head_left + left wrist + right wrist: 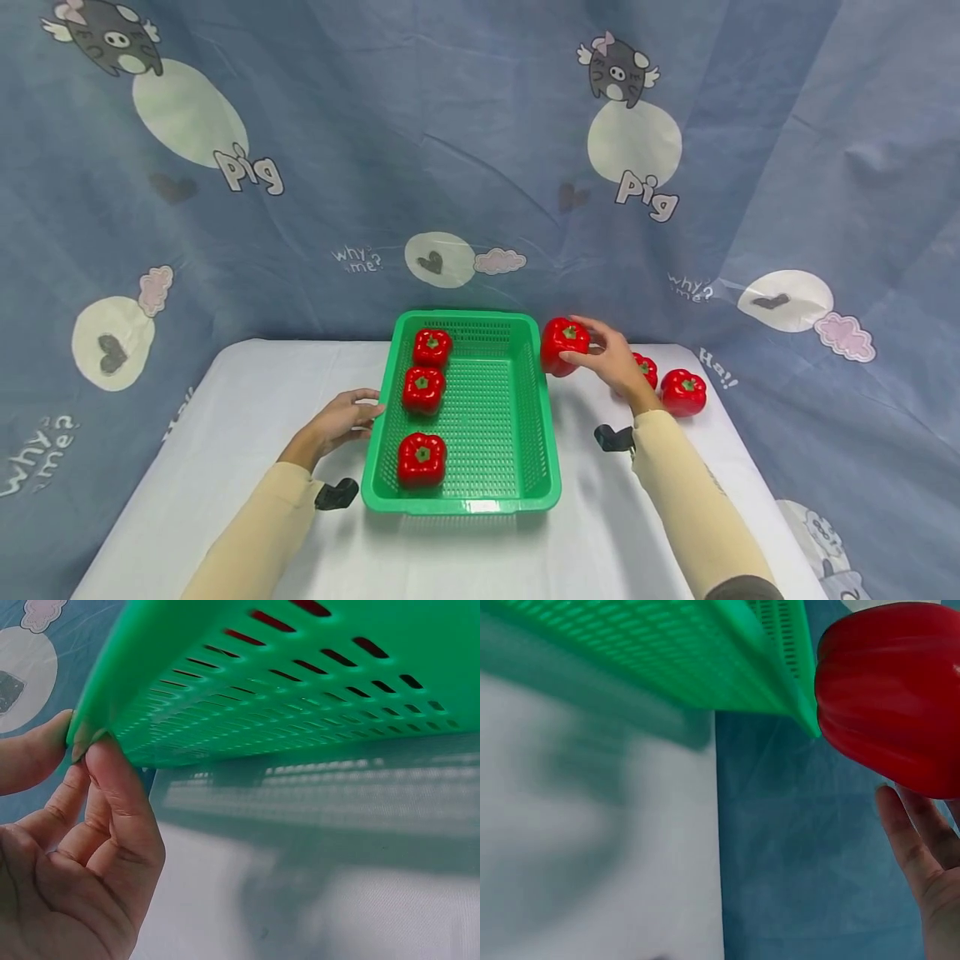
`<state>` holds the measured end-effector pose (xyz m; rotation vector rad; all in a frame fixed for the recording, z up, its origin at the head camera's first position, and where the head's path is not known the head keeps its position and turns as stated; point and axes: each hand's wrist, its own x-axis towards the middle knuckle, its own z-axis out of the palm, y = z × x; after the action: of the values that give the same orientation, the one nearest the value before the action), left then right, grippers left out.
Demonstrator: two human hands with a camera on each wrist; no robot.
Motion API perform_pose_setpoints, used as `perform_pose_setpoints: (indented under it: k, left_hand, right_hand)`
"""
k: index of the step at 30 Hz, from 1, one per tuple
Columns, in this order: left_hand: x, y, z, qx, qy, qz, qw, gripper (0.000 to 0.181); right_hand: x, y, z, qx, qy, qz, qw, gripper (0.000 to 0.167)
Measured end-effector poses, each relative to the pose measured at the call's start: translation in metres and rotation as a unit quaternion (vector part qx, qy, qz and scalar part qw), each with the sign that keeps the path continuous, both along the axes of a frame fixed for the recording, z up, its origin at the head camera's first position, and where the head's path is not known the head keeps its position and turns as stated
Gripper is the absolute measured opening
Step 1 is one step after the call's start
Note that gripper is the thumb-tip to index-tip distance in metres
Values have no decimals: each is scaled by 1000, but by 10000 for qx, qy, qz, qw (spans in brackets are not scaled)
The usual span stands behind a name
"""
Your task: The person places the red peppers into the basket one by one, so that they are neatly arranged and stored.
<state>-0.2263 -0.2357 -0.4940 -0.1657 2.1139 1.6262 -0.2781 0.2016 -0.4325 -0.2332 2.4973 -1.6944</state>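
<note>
With the green basket pinched at left by the left hand, the pepper gripped by the right hand is best held clear of the right rim.

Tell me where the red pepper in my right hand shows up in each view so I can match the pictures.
Head: the red pepper is right of centre, in the right hand, beside the far right corner of the green basket.
Left wrist: not in it.
Right wrist: upper right, cut off by the right edge, fingers below it.
Shared landmark: the green basket, seen in all three.
</note>
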Motion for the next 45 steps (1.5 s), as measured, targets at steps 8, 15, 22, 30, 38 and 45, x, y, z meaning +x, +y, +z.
perform_pose_setpoints:
  k: [8,15,22,30,38,45]
  left_hand:
    - [1,-2,1,88,8,-27,10000,49]
    - [1,-2,-3,135,16,31,9999,48]
    - [2,0,-4,75,69,96,9999,45]
    - [1,1,-5,46,-6,235,9997,44]
    - [1,2,-1,66,58,159,9998,45]
    - [0,2,0,-18,21,172,9998,43]
  right_hand:
    - [-10,-19,4,221,68,5,9997,69]
    - [-19,-38,2,294,171,196,9992,66]
    - [-31,-56,-4,406,187,380,9983,66]
    - [-42,-74,-15,446,139,488,9977,66]
    - [-52,-86,-20,477,-39,360,9982,62]
    - [-56,-98,-30,165,-433,181,9988,66]
